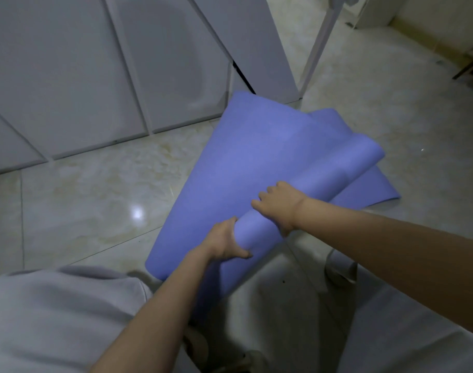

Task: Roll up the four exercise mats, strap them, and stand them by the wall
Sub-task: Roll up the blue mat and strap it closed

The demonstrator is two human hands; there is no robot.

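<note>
Your left hand (227,242) curls around the near end of the rolled part of the purple mat (251,160), gripping it. Your right hand (277,204) reaches across, fingers curled over the roll. The mat lies partly unrolled on the tiled floor (90,200).

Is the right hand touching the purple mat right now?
Touching. Head view: the right hand grips the rolled part of the purple mat, fingers curled over it.

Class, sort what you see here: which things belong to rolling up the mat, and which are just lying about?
Job in hand: purple mat, half rolled; left hand and right hand, both gripping its roll.
Lying about: white pole; dark wooden leg, top right.
</note>
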